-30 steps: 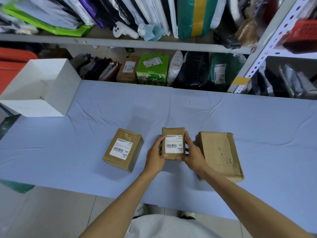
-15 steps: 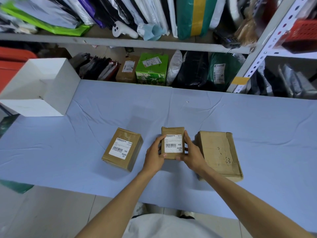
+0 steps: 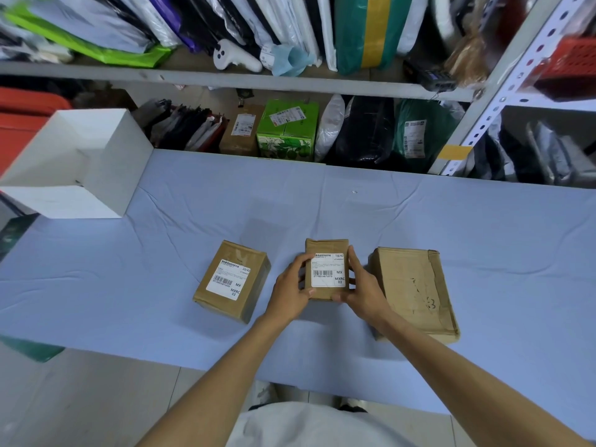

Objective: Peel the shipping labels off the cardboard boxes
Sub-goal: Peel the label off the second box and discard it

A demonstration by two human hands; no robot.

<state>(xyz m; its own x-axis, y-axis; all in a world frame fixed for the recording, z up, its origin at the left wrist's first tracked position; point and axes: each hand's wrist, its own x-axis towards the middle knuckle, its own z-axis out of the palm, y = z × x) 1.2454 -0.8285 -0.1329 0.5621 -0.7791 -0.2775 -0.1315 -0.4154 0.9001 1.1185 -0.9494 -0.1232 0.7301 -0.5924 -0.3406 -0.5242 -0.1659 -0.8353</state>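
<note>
Three brown cardboard boxes lie on the blue-covered table (image 3: 483, 237). The small middle box (image 3: 326, 246) carries a white shipping label (image 3: 328, 271) with a barcode. My left hand (image 3: 290, 285) grips its left side, and my right hand (image 3: 362, 287) grips its right side, thumb under the near edge. The left box (image 3: 230, 280) lies apart, with its own white label (image 3: 228, 279) facing up. To the right, the larger box (image 3: 414, 291) shows no label on its torn, scuffed top.
An open white box (image 3: 106, 162) stands at the table's back left. Behind the table, grey metal shelves (image 3: 290, 85) hold packed mailer bags, a green carton (image 3: 287, 130) and other parcels. The table's near edge runs just in front of my body.
Both hands keep their hold on the middle box; it has barely moved. The other two boxes lie where they were.
</note>
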